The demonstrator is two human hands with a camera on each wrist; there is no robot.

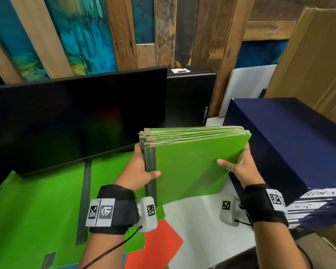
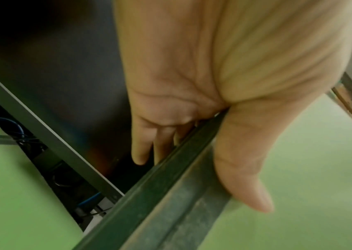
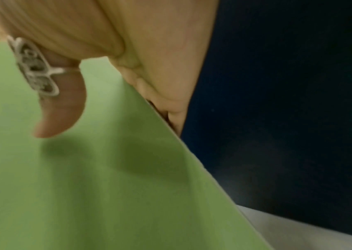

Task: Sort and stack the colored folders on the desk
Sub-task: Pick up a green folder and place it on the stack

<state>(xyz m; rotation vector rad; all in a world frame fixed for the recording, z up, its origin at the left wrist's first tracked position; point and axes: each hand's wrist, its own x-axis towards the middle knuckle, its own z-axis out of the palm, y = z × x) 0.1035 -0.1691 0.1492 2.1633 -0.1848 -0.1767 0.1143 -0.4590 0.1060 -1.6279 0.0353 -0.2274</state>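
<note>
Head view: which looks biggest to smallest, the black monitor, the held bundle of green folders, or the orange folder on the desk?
1. black monitor
2. bundle of green folders
3. orange folder, though partly covered, so its true size is unsure.

Black wristbands [image 1: 114, 208], coded tags, thumb ring [image 1: 229, 167]

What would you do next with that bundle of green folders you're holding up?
Probably lower the green folder stack, gripped on edge by the left hand and right hand, flat onto the green folder lying open on the desk, matching colours.
</note>
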